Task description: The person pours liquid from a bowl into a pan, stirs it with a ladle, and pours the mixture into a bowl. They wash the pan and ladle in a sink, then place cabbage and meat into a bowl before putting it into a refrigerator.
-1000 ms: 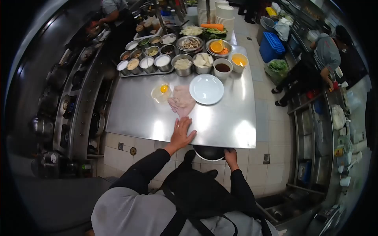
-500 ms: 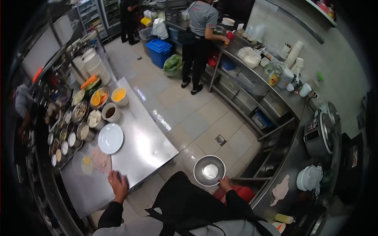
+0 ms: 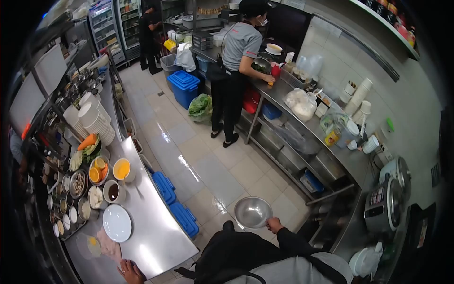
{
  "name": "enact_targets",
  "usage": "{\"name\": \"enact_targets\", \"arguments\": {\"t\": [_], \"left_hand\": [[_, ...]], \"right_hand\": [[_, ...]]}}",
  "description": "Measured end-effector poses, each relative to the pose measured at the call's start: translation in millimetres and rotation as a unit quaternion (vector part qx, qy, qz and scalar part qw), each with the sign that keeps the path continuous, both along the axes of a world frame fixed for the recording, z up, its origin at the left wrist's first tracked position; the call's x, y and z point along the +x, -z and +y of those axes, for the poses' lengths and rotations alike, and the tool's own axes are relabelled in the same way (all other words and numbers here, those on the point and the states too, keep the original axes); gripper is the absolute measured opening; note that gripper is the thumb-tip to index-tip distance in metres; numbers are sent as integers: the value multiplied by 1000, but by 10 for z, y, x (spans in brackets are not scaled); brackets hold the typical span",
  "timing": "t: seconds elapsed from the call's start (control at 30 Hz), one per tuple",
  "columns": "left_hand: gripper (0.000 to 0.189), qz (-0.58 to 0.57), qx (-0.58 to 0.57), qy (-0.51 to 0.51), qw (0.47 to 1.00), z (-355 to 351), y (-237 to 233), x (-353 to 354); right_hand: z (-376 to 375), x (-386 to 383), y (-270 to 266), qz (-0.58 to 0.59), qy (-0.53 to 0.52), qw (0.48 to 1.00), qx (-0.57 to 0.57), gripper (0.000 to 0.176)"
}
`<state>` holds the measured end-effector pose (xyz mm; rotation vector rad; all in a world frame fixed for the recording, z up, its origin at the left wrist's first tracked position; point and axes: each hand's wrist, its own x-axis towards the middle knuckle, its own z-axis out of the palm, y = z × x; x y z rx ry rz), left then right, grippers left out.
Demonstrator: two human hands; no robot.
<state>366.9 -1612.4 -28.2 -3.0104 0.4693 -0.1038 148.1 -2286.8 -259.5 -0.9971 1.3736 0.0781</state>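
My right hand (image 3: 274, 225) grips a round metal bowl (image 3: 250, 213) by its near rim, holding it over the floor beside the table. Nothing shows inside the bowl. At the table's near edge my left hand (image 3: 131, 272) lies with its fingers apart, next to a pale pink cloth (image 3: 109, 244). A clear container (image 3: 89, 245) with something yellow in it stands left of the cloth. Beyond the cloth is a white plate (image 3: 117, 223).
Bowls and tubs of ingredients line the left of the steel table (image 3: 153, 227), including orange slices (image 3: 97, 171) and a brown sauce (image 3: 113, 191). Blue lidded bins (image 3: 182, 217) stand beside it. A co-worker (image 3: 239, 52) works at the right counter. A rice cooker (image 3: 383, 201) sits nearer.
The view has tilted up and turned, bringing the blue bins beside the table into sight. My left hand has come down to the table's edge. The bowl stays in my right hand.
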Motion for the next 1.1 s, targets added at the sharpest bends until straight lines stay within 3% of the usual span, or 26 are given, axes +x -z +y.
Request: {"name": "enact_targets", "arguments": {"t": [0.03,0.1,0.13,0.27,0.3,0.37,0.43,0.5,0.57,0.6,0.67,0.7,0.77,0.83,0.9,0.97,1.03,1.1], "left_hand": [[34,0,2,-6,1000,40,118,75],[57,53,4,-58,997,255,389,113],[33,49,-85,-89,991,-150,174,156],[32,-129,-314,-110,934,-1423,169,663],[32,-124,-419,-97,894,-1937,73,840],[31,-109,-470,-15,876,-2802,-35,1243],[23,25,-487,28,873,-3462,-111,1638],[21,66,-480,7,875,-3860,143,1918],[27,219,-452,-40,864,-4078,360,2146],[27,213,-449,-51,866,-4125,501,2187],[35,317,-446,-157,822,-4150,939,2291],[39,315,-445,-208,812,-4107,1339,2271],[40,288,-428,-307,800,-4184,1700,2225],[37,339,-427,-384,745,-4140,2358,2164],[35,388,-343,-256,816,-4139,2486,2280],[35,458,-346,-89,814,-4053,2483,2605],[34,346,-524,-1,778,-4003,3103,2933],[34,489,-337,95,799,-4009,3107,3973]], "right_hand": [[-200,163,-73,0,-6,1000,2,13],[-538,492,-190,-16,12,1000,-18,12],[-715,635,-201,-20,9,1000,-1,17],[-1331,1286,-120,-17,28,999,-18,11],[-1517,1477,-28,-4,0,1000,-12,10],[-1911,1938,296,6,-13,1000,23,7],[-2180,2584,457,12,-59,997,45,8],[-2318,3217,502,-4,-87,995,49,9],[-2310,3987,416,-4,-113,992,57,11],[-2287,4347,310,0,-150,987,53,11],[-2326,5158,256,-6,-232,971,56,11],[-2328,5570,306,-8,-242,969,56,11],[-2331,6297,343,-13,-358,932,55,10],[-2197,7013,288,-11,-387,922,29,10],[-2123,7624,309,-25,-399,917,19,5],[-2150,8195,370,-21,-441,896,47,6],[-2129,8638,274,-28,-407,912,28,14],[-2272,9089,311,-49,-375,926,16,15]]}}
